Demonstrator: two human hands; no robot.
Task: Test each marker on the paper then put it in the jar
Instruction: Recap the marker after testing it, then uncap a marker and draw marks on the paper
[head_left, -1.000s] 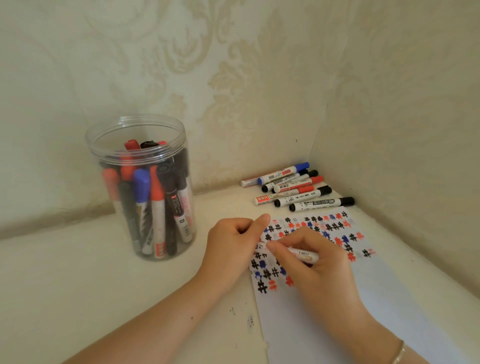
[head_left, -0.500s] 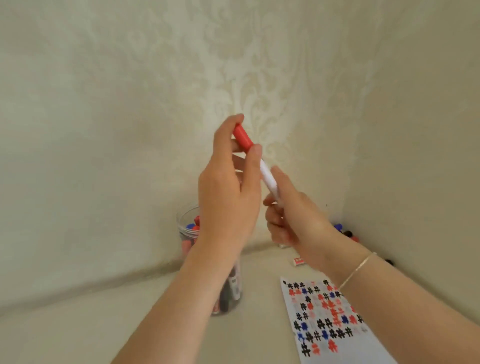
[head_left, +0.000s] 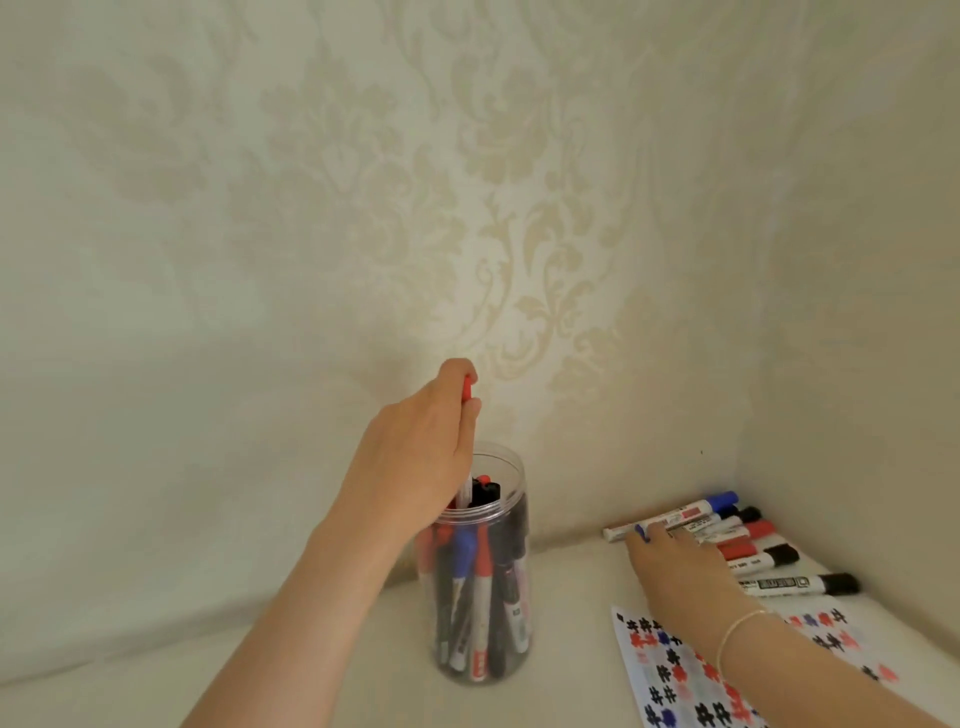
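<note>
From the head camera, the left hand holds a red-capped marker upright over the mouth of the clear plastic jar, fingers curled round the barrel; its lower end dips into the opening among the red, blue and black markers already standing inside. The jar stands on the pale tabletop. To the right, the right hand reaches to the row of loose markers lying by the wall corner, fingers bent over a blue-capped one, seemingly pinching it, though blur hides the grip. The paper, covered in hash marks, lies under the right wrist
</note>
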